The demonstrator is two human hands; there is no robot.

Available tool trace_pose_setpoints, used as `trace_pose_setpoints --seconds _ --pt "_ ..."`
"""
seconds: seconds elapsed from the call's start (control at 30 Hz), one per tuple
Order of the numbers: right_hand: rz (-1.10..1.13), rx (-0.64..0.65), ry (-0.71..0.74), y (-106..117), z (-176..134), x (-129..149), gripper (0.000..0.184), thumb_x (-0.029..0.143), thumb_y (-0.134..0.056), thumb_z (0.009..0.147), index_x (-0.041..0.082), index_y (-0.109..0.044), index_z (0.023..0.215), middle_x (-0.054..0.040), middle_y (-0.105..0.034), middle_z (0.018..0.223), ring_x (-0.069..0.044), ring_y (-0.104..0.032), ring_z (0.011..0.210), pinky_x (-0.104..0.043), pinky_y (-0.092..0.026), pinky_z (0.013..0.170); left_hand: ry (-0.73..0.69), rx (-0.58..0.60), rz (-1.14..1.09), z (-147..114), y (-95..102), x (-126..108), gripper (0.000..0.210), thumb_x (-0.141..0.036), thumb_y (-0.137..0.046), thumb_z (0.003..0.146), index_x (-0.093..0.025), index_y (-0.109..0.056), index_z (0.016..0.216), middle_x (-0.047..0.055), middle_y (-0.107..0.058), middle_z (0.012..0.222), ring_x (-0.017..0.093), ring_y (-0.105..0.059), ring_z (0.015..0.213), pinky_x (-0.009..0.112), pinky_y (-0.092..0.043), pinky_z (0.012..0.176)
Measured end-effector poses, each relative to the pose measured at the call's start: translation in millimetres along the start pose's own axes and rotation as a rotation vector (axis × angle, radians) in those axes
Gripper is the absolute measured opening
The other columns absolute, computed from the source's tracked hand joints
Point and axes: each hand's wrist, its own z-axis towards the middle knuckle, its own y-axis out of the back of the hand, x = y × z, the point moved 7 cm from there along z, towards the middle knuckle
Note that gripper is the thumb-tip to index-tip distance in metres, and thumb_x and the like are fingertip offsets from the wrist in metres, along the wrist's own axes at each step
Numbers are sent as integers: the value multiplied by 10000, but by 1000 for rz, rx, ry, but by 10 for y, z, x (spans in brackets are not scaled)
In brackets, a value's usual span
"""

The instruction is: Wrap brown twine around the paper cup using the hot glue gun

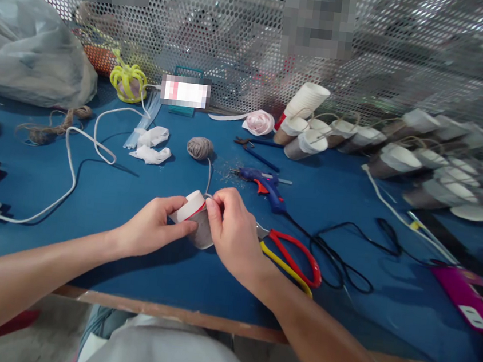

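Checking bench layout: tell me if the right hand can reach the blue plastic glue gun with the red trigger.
Likely yes: the glue gun lies beyond the right hand, nothing visible between them, though that hand is busy at the grey-and-white paper cup.

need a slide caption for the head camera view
Left hand holds a paper cup, right hand pinches gray yarn beside it, glue gun and scissors nearby.

The blue tabletop (150, 182) is softly lit, with diffuse shadow cast below the left hand (154, 225). Light is seen through the perforated mesh (240, 25), which is blurred toward the darkened right edge; three patches are pixelated.
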Motion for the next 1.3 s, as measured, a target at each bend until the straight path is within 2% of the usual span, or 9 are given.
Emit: trace_pose_setpoints --seconds 0.1,0.3,0.67,1.1,1.3 --pt "-20 -45 36 21 -5 -1 162 255 -356 880 220 -346 722 -24 -489 715 -143 -478 618 -257 -369 545 -6 -4 9 7 5 11 170 -292 -528 734 -123 -515 719 -35 -474 638 89 -405 600 197 -347 566" --pt "-61 -49 56 14 0 14 167 252 -363 880 220 -345 717 -26 -494 713 -142 -484 612 -247 -363 514 -43 26 -28 3 -26 10 163 -280 -524 753 -122 -503 720 -37 -448 638 87 -385 604 199 -334 567" --pt "20 33 12 -57 -11 -15 155 268 -319 890 210 -358 752 -36 -508 717 -151 -499 613 -269 -392 555 -89 60 -26 -11 -49 26 181 -294 -514 773 -113 -524 778 -16 -469 673 103 -409 634 222 -352 604" --pt "3 13 47 -82 -16 31 158 268 -294 890 220 -326 743 -46 -489 723 -161 -492 614 -274 -389 532 -42 38 -122 5 -68 75 181 -278 -481 763 -106 -534 786 -7 -478 673 109 -421 636 229 -377 616" --pt "9 21 49 -71 -22 23 163 277 -309 889 206 -375 758 -56 -527 733 -164 -524 632 -277 -402 548 -44 31 -147 21 -60 108 167 -255 -487 758 -106 -543 808 -12 -474 675 102 -410 622 234 -383 631"
